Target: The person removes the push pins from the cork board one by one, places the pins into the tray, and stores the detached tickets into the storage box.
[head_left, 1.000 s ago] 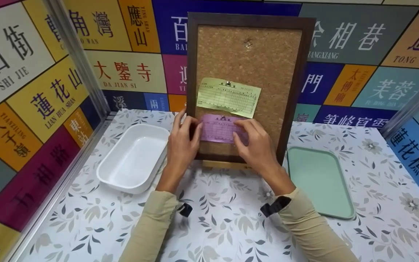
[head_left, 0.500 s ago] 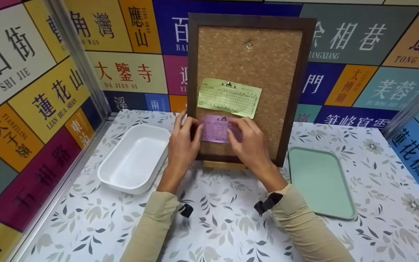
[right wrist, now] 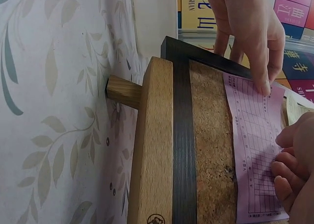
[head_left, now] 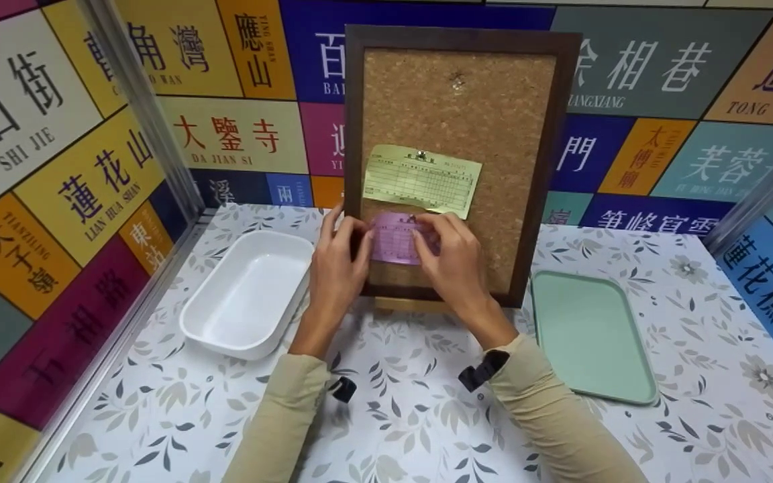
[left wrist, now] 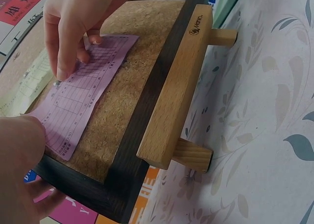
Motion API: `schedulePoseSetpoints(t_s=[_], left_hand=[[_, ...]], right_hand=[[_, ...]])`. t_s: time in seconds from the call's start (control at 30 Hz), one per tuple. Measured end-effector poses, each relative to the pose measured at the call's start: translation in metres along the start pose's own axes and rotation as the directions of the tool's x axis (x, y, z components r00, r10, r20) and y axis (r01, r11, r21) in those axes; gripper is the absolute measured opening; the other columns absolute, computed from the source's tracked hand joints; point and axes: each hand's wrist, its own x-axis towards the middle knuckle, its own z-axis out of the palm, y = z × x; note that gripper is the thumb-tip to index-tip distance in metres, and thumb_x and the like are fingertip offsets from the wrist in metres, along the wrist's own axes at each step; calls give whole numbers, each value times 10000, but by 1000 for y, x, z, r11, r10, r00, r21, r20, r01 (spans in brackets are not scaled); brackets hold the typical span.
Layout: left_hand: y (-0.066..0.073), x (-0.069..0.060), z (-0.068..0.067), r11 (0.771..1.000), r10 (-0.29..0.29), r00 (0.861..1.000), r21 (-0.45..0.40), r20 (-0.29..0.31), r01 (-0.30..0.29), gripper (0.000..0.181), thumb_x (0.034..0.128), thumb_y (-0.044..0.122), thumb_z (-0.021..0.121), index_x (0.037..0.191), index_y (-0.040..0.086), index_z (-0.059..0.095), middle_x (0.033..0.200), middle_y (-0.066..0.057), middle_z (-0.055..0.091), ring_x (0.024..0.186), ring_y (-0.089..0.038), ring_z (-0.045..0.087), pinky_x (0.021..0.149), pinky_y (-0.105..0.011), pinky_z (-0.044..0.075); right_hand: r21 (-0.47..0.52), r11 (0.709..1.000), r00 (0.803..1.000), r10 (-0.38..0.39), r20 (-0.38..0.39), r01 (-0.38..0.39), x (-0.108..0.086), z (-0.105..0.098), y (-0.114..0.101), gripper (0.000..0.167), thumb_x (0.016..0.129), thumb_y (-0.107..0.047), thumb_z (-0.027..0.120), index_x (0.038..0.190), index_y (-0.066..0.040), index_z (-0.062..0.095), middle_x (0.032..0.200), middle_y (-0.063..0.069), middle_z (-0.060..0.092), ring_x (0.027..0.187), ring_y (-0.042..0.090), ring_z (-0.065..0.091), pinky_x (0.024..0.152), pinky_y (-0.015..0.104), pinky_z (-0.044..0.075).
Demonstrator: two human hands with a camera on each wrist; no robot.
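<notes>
A pink printed slip (head_left: 394,241) lies against the lower part of a dark-framed corkboard (head_left: 453,127). My left hand (head_left: 338,258) holds the slip's left end, its thumb (right wrist: 265,87) on the paper and other fingers past the board's frame. At the slip's upper edge my right hand (head_left: 452,258) touches a small silver pushpin (left wrist: 57,83) with a fingertip. Its other fingers bend loosely over the paper, hiding the slip's right end in the head view. Just above, a yellow-green slip (head_left: 420,180) hangs from another pin (head_left: 421,155).
A wooden stand (left wrist: 181,91) carries the board on the floral tablecloth (head_left: 400,402). To the left stands a white dish (head_left: 245,295); a green tray (head_left: 594,342) lies to the right. Sign-covered walls close in behind. More pins (head_left: 457,82) appear clustered high on the cork.
My right hand has slid left along the pink slip, from its right end to the pin at its top edge. The left hand has stayed in place.
</notes>
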Motion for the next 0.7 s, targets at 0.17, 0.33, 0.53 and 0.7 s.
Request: schedulePoseSetpoints(t_s=[0.17, 0.33, 0.53, 0.7], left_hand=[[0, 0, 0, 1000, -6, 1000, -3, 6, 6, 207, 1081, 323, 680, 1115, 122, 712, 1638, -134, 517, 1340, -352, 669, 1081, -496, 585], [0, -1, 0, 1000, -17, 1000, -4, 12, 17, 208, 1081, 335, 679, 1122, 135, 713, 1645, -136, 509, 1353, -352, 660, 1095, -500, 578], [-1, 0, 1, 1000, -18, 1000, -3, 9, 18, 200, 1083, 328, 676, 1124, 136, 712, 1641, -143, 511, 1361, -360, 656, 1097, -503, 577], [0, 0, 1, 1000, -29, 999, -3, 18, 29, 201, 1084, 336, 673, 1124, 142, 708, 1645, -132, 507, 1361, -358, 657, 1103, -503, 573]], right_hand=[[-15, 1000, 1000, 15, -16, -15, 1, 2, -1, 168, 986, -121, 783, 1137, -48, 786, 984, 75, 740, 822, 190, 685, 749, 320, 576], [-7, 1000, 999, 10, -33, -11, 2, 4, -1, 145, 993, -125, 779, 1115, -47, 789, 965, 75, 737, 811, 183, 685, 737, 308, 577], [-6, 1000, 999, 8, -41, -8, 3, 5, -1, 134, 997, -128, 775, 1102, -45, 788, 961, 73, 741, 803, 179, 692, 731, 304, 583], [-6, 1000, 999, 4, -43, -5, 4, 6, -1, 126, 1001, -119, 767, 1098, -43, 790, 951, 77, 733, 796, 178, 687, 723, 304, 578]])
